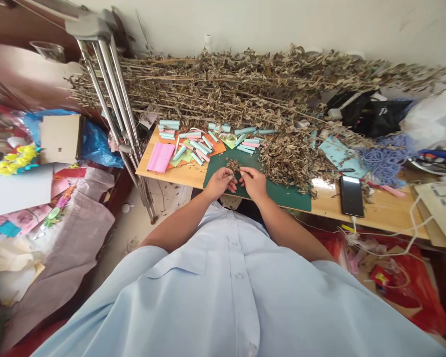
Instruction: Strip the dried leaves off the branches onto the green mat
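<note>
A wooden table [148,166] runs across in front of the person, and along its far side lies a long bundle of dried stalks [223,94], its length running left to right, well beyond both hands. Nearer, a green mat [282,198] reaches to the table's front edge, partly under a loose heap of dry leaves [290,158]. That heap sits to the right of the right hand [254,183] and a little farther from the body, spreading from beside the stalks toward the front right. The right hand is clearly the nearer one to it; the left hand [219,183] is on the far side of the right.

Both hands hang low over the mat's near edge, close together, fingers curled in toward each other. The thumbs and forefingers look nearly closed, but whether either grips a scrap of leaf I cannot tell. Just beyond the fingertips, between the hands, is a small pile of crumbs [233,163]. Rolled paper tubes [198,147] lie scattered ahead and to the left, nearer the left hand.
</note>
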Tool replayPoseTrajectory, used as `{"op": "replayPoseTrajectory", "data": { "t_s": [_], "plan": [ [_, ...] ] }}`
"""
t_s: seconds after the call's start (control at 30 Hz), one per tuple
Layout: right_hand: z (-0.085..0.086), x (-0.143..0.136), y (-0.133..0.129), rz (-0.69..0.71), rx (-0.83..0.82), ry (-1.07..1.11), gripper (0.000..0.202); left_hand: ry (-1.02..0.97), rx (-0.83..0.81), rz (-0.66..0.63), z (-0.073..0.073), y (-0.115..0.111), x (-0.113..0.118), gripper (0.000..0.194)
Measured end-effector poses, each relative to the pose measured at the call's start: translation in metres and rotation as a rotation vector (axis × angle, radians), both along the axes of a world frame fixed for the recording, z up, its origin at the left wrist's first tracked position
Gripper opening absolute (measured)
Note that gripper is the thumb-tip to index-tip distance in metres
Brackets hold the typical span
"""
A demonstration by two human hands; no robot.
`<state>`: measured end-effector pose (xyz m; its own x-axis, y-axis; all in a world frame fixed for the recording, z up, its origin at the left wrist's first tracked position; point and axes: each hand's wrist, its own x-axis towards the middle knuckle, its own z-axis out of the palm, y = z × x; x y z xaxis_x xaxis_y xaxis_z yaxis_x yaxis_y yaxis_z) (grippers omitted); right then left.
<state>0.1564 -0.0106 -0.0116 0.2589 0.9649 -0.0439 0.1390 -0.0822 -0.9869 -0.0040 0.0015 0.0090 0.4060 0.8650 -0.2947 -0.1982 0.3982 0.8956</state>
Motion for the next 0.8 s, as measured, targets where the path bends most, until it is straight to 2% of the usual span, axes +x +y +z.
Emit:
{"op": "replayPoseTrajectory", "data": {
  "t_s": [0.23, 0.4, 0.67, 0.8],
  "plan": [
    [-0.0019, -0.0027, -0.0085, 0.138, 0.082, 0.038, 0.028, 0.046, 0.036, -0.02, -0.0005, -0.001, 0.002, 0.013],
    [-0.0015, -0.0047, -0.0098, 0.133, 0.096, 0.017, 0.028, 0.104, 0.047, -0.047, -0.0014, -0.0015, 0.0033, 0.011],
    [-0.004, -0.0052, -0.0109, 0.144, 0.081, 0.052, 0.025, 0.206, 0.09, -0.086, 0.0051, -0.0036, 0.0041, 0.008],
    [-0.0014, -0.0017, -0.0086, 0.112, 0.041, 0.088, 0.024, 0.171, 0.061, -0.08, 0.0029, -0.0022, 0.0031, 0.009]
  ]
}}
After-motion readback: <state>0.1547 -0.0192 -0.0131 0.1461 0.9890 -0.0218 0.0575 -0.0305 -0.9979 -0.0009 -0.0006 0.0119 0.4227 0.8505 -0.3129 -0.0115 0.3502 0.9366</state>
